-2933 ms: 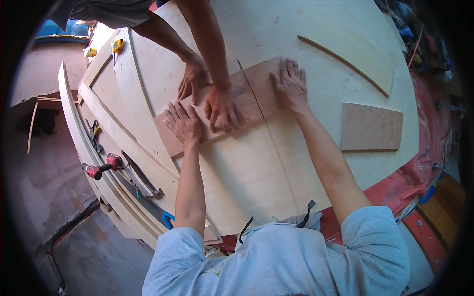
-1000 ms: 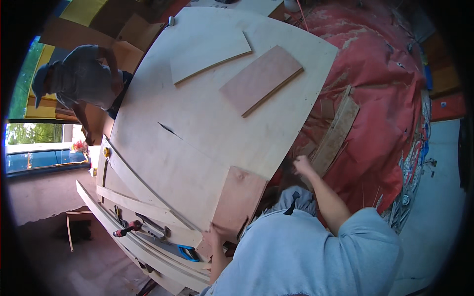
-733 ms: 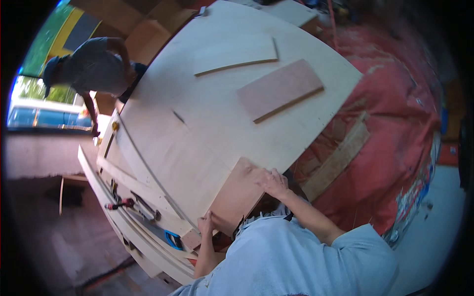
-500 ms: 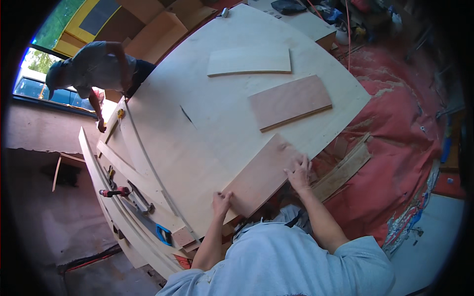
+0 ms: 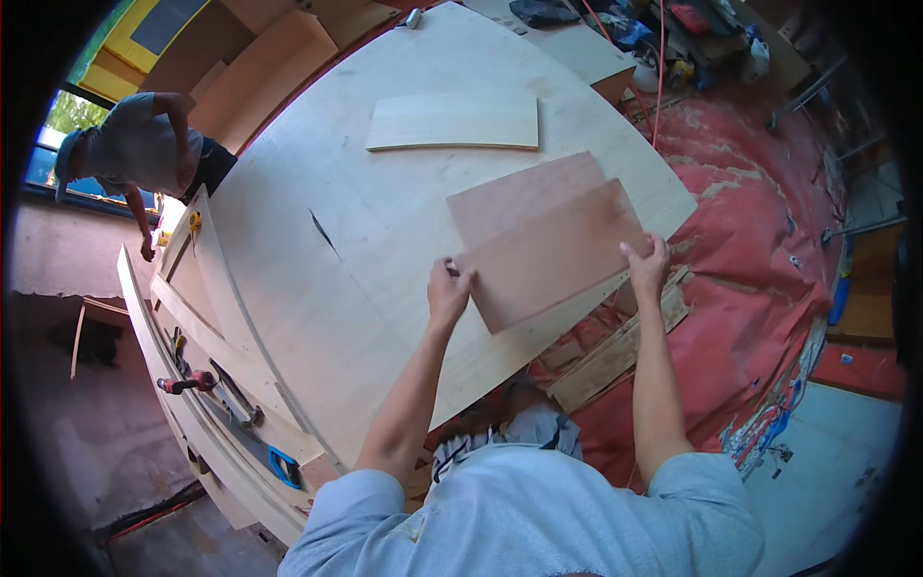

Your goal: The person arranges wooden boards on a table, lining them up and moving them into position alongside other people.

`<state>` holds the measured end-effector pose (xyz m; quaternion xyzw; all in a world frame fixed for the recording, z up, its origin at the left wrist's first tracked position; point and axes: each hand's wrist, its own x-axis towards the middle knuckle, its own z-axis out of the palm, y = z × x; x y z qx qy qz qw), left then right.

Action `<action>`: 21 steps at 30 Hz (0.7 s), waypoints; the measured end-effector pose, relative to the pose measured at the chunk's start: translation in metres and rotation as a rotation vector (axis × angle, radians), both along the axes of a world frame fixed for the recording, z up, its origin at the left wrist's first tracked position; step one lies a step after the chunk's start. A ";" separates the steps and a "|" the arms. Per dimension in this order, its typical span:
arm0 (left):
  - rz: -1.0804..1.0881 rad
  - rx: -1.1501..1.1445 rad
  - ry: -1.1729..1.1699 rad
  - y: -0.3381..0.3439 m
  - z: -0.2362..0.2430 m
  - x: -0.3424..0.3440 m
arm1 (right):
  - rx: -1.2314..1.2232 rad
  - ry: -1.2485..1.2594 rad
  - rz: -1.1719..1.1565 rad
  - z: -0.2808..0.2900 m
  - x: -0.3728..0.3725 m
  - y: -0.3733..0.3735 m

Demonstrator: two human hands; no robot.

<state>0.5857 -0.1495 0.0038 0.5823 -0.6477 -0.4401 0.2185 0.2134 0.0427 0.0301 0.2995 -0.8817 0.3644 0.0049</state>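
Note:
Between my two hands is a rectangular reddish plywood board (image 5: 558,258), raised over the large pale plywood sheet (image 5: 385,317). My left hand (image 5: 449,291) is closed on its left edge, and my right hand (image 5: 648,262) grips the right edge. The held board partly covers a second reddish board (image 5: 524,197) on the sheet; whether the two touch I cannot tell. Farther back lies a paler board (image 5: 454,121), flat on the sheet.
To the left are long wooden strips (image 5: 245,356), a red-and-black power tool (image 5: 187,383) and a blue-handled saw (image 5: 285,466). Another person (image 5: 144,144) stands at the far left. Red sheeting (image 5: 750,288) and offcuts (image 5: 620,356) cover the floor at right.
The held board has been lifted from the near edge of the sheet and moved away from me, over the second reddish board. My view has shifted slightly.

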 end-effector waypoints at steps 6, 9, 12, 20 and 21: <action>0.004 -0.099 -0.156 -0.089 -0.028 -0.054 | 0.223 -0.079 0.038 -0.030 -0.054 -0.101; 0.040 -0.197 -0.160 -0.080 -0.058 -0.051 | 0.207 0.256 0.124 -0.049 -0.073 -0.143; -0.004 -0.155 -0.211 -0.072 -0.078 -0.050 | 0.051 0.049 0.403 -0.061 -0.077 -0.249; 0.217 -0.391 -0.037 -0.116 0.002 0.100 | 0.565 0.298 0.816 -0.049 -0.024 -0.512; 0.319 -0.586 -0.177 -0.134 0.037 0.156 | 0.656 0.284 0.780 -0.051 -0.022 -0.515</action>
